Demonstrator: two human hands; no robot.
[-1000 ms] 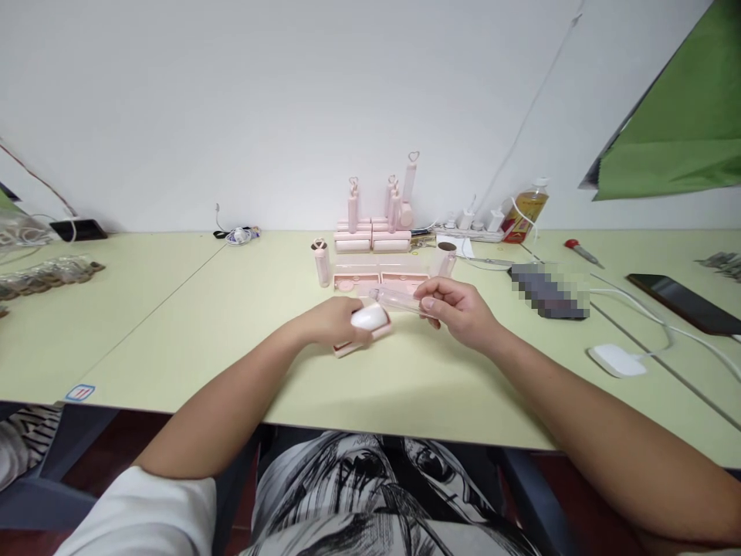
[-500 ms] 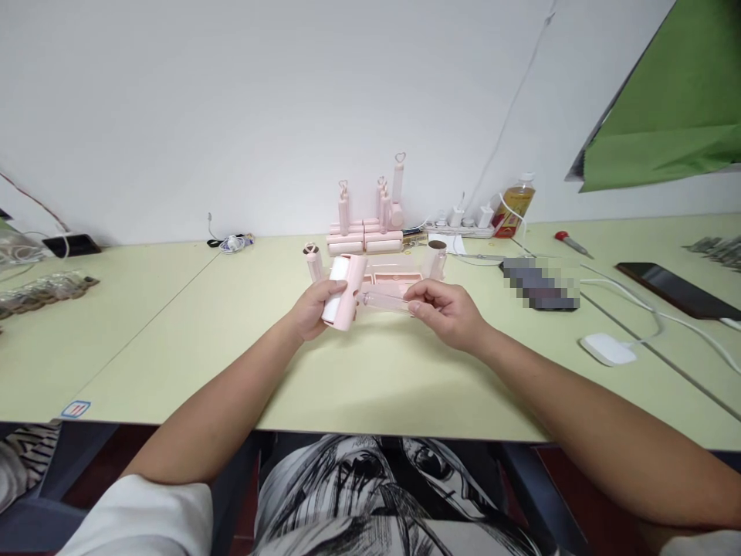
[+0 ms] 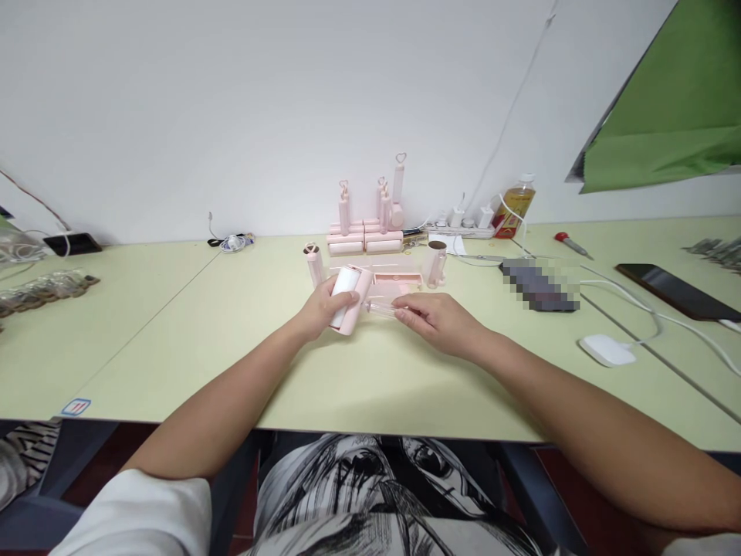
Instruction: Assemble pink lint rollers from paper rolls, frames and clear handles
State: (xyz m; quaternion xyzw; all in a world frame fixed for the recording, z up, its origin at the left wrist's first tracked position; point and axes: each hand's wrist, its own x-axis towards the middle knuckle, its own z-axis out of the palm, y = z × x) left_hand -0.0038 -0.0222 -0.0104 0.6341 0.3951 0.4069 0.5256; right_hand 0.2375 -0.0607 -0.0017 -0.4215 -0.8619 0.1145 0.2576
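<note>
My left hand (image 3: 320,307) grips a pink case holding a white roller (image 3: 349,295), tilted up off the table. My right hand (image 3: 441,322) pinches a clear plastic tube-like handle (image 3: 382,308) whose left end meets the pink case. Both hands sit low over the pale green table (image 3: 174,324). Right behind them lie open pink trays (image 3: 394,276), with a pink handle piece (image 3: 314,262) standing to the left and another pink cylinder (image 3: 435,264) to the right.
A stack of pink cases with upright heart-topped handles (image 3: 370,224) stands at the back. To the right are a power strip, an amber bottle (image 3: 514,205), a screwdriver (image 3: 572,244), a white mouse (image 3: 605,349), cables and a dark tablet (image 3: 677,291). Bagged parts (image 3: 46,286) lie far left.
My left hand lifted the pink case with the roller off the table and tilted it upright. My right hand brought the clear handle to it, then lowered slightly.
</note>
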